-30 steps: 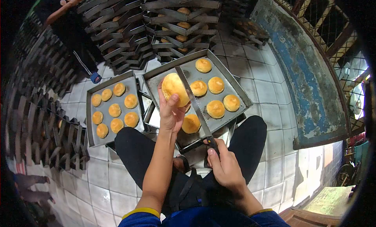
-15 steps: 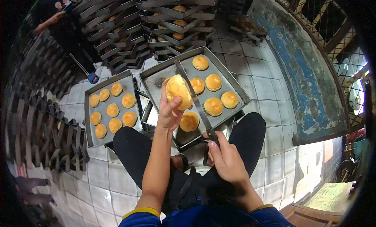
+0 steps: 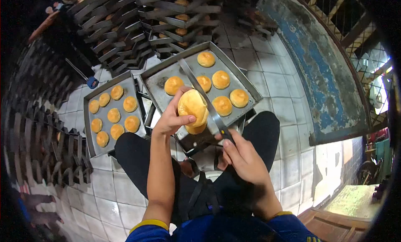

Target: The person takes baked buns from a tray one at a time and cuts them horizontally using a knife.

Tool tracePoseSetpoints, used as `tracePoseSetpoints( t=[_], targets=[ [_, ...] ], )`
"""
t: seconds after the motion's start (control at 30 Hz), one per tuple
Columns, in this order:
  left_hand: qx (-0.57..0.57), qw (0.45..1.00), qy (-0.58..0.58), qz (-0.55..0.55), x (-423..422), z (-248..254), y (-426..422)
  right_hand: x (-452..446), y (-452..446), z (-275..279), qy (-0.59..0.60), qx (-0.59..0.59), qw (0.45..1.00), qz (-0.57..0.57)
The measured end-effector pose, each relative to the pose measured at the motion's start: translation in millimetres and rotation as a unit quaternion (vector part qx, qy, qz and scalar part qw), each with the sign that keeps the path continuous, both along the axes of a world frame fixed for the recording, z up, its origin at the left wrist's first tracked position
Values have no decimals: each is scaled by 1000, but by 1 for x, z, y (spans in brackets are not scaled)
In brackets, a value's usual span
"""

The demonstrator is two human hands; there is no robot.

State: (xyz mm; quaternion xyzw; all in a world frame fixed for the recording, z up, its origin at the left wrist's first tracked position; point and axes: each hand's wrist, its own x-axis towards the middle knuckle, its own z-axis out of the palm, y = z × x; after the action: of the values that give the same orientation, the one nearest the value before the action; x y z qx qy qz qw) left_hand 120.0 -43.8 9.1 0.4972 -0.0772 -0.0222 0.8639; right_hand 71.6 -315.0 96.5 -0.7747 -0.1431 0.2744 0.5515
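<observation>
My left hand (image 3: 169,119) is closed around a golden round bun (image 3: 192,105), thumb across its front, above a metal tray (image 3: 156,76). In my right hand (image 3: 245,158) is a long serrated-looking bread knife (image 3: 214,113), gripped by its dark handle. The blade slants up and away, passing close along the right side of the held bun; whether it touches the bun I cannot tell. Several more buns lie on the tray beneath, one partly hidden under the held one and another (image 3: 221,79) to the right of the blade.
A second tray (image 3: 100,116) with several buns stands at left. Stacked trays (image 3: 179,16) with buns rise behind and along the left. A worn blue-grey board (image 3: 317,71) leans at right. My knees flank the tray. Another person's arm (image 3: 44,26) shows at upper left.
The held bun has turned and sits slightly lower in view, with my left hand shifted left. A tray bun formerly mostly behind it now shows. The whole view has shifted slightly.
</observation>
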Motion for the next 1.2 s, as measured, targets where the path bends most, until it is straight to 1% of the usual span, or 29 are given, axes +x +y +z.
tracePoseSetpoints(
  t=[0.03, 0.1, 0.17, 0.23, 0.3, 0.37, 0.4, 0.47, 0.5, 0.57, 0.63, 0.7, 0.73, 0.8, 0.83, 0.9, 0.93, 0.97, 1.03, 1.07, 1.1, 1.17, 1.2],
  targets=[
    [-2, 1000, 7, -7, -1, -3, -3, 1, -1, -2, 7, -2, 1000, -7],
    [36, 999, -3, -29, 0, -5, 2, 8, 0, -3, 3, 25, 1000, 4],
    [27, 999, -3, -43, 0, -7, 10, 6, -9, 6, 4, 16, 1000, 15],
    [-17, 1000, 20, -16, -1, -5, 15, 3, -18, 10, 22, -3, 999, 40],
    [-3, 999, 17, -27, 0, -8, 19, 5, -17, 9, 31, -4, 998, 46],
    [41, 995, 27, -91, 0, -19, 17, 7, -16, 4, 45, -6, 998, 42],
    [41, 994, 46, -90, -4, -9, 10, 10, -12, -2, 57, 26, 997, 38],
    [52, 993, 45, -99, -5, -12, 11, 11, -11, -10, 83, 79, 993, 36],
    [65, 992, 40, -101, -4, -11, 16, 11, -15, -8, 82, 79, 993, 39],
    [58, 994, 38, -84, -5, -13, 26, 8, -26, 0, 68, 22, 994, 81],
    [49, 996, 36, -68, -5, -20, 36, 5, -32, 5, 74, 19, 993, 87],
    [84, 993, 44, -77, -4, -31, 38, 4, -33, 3, 86, 16, 993, 80],
    [83, 992, 46, -85, -4, -30, 33, 8, -30, -3, 102, 30, 991, 83],
    [122, 982, 61, -128, -6, -23, 23, 11, -21, -16, 124, 74, 987, 75],
    [122, 982, 62, -133, -6, -20, 17, 10, -21, -17, 125, 75, 987, 70],
    [71, 988, 4, -139, -3, -10, 10, 15, -17, -16, 146, 73, 984, 74],
    [60, 990, 33, -126, -5, -4, 11, 16, -17, -15, 143, 73, 984, 78],
    [62, 990, 28, -122, -4, -7, 12, 15, -19, -14, 120, 60, 989, 68],
    [-68, 996, 61, -15, 5, -23, 13, 12, -19, -11, 93, 48, 993, 58],
    [-90, 995, 38, -2, 11, -29, 15, 9, -16, -9, 88, 48, 994, 37],
    [-88, 996, 33, -1, 13, -25, 11, 8, -14, -8, 83, 48, 995, 17],
    [-145, 987, 57, 37, 11, -14, -8, 9, -8, -20, 62, 38, 997, 18],
    [-152, 986, 52, 44, 12, -16, -17, 8, -3, -25, 36, 47, 998, 1]
  ],
)
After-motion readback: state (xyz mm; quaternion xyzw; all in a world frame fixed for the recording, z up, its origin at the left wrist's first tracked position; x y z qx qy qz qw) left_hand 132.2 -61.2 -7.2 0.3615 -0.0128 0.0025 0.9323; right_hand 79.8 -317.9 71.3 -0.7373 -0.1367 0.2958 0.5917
